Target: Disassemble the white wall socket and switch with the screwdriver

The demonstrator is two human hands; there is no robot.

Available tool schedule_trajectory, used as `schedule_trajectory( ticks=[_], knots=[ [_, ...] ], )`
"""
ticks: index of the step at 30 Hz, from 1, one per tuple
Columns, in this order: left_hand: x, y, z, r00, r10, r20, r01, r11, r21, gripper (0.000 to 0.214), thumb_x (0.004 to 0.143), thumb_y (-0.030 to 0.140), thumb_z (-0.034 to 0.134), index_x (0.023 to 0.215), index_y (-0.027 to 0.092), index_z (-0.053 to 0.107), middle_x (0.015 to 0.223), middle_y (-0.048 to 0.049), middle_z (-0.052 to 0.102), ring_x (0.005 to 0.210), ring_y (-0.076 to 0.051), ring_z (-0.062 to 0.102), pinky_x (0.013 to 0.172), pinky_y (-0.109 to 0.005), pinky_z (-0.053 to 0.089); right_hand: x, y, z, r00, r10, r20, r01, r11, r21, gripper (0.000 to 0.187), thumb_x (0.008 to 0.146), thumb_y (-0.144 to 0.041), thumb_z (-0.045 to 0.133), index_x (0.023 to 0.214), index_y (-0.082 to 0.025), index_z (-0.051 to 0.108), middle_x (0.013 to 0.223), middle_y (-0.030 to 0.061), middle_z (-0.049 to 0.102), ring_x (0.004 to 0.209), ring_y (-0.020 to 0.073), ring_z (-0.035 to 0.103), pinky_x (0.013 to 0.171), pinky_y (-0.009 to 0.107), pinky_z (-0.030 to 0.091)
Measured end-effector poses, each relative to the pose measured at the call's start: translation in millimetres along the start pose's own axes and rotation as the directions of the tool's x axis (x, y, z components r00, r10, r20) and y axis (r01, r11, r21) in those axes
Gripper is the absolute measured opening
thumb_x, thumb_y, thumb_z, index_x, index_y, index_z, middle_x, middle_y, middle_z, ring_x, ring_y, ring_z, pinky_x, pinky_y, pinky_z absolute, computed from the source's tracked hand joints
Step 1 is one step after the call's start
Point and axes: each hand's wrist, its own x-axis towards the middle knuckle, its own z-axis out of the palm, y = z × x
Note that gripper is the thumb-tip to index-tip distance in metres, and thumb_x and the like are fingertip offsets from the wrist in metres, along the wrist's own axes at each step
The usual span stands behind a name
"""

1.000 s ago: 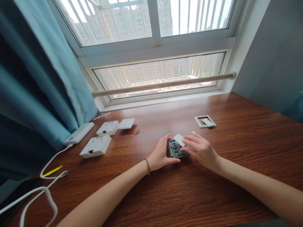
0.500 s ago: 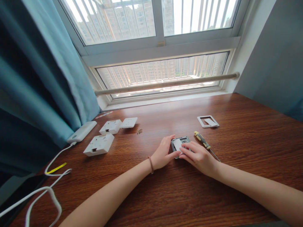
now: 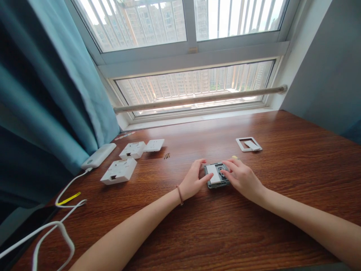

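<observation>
A wall switch [image 3: 217, 185] with a grey frame lies on the table in front of me. A white rocker plate [image 3: 213, 174] covers its left half, while the right half shows the bare mechanism. My left hand [image 3: 193, 180] holds the left side, its thumb resting on the rocker plate and its fingers near the far left corner. At the right side, my right hand [image 3: 244, 180] grips the switch with bent fingers. Behind that hand, only the yellow end of the screwdriver [image 3: 234, 157] shows; the rest is hidden.
A white cover frame [image 3: 239, 145] with a loose white plate [image 3: 252, 145] lies back right. Several small screws [image 3: 167, 155] lie left of the switch. Farther left are two white boxes [image 3: 120, 173], a socket panel [image 3: 154, 145], a power bank [image 3: 98, 155] with its cable and a yellow strip [image 3: 69, 198].
My right hand has moved right, off the white rocker plate, to the switch's right side. The plate now sits squarely on the left half. My left hand stays at the left edge.
</observation>
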Motion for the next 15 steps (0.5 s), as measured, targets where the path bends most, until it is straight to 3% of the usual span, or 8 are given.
schedule_trajectory(
  ticks=[5,10,15],
  knots=[
    [0,3,-0.3,0.978,-0.094,-0.184,0.132,0.969,0.208,0.037,0.078,0.045,0.055,0.100,0.015,0.053,0.099,-0.0101,0.055,0.097,-0.024,0.050,0.087,-0.041,0.041,2,-2,-3,0.987,0.118,0.108,-0.112,0.992,-0.054,0.030,0.087,-0.034,0.044,0.108,-0.014,0.054,0.094,0.0108,0.060,0.075,0.0209,0.058,0.073,0.035,0.048],
    [-2,11,-0.7,0.983,-0.160,-0.094,0.184,0.915,0.360,0.038,0.078,0.054,0.048,0.074,0.017,0.057,0.073,-0.0046,0.057,0.075,-0.020,0.051,0.069,-0.033,0.041,0,-7,-5,0.969,0.201,0.141,-0.202,0.979,-0.005,0.037,0.086,-0.036,0.046,0.113,-0.011,0.052,0.083,0.0092,0.063,0.065,0.0188,0.058,0.067,0.032,0.046],
    [-3,12,1.6,0.979,-0.189,-0.080,0.204,0.940,0.274,0.033,0.075,0.049,0.054,0.074,0.016,0.056,0.068,-0.0025,0.058,0.069,-0.018,0.053,0.063,-0.030,0.041,1,-11,-5,0.929,0.304,0.213,-0.339,0.928,0.154,0.034,0.083,-0.035,0.049,0.109,-0.014,0.056,0.067,0.0029,0.063,0.050,0.0151,0.054,0.057,0.029,0.045]
  ],
)
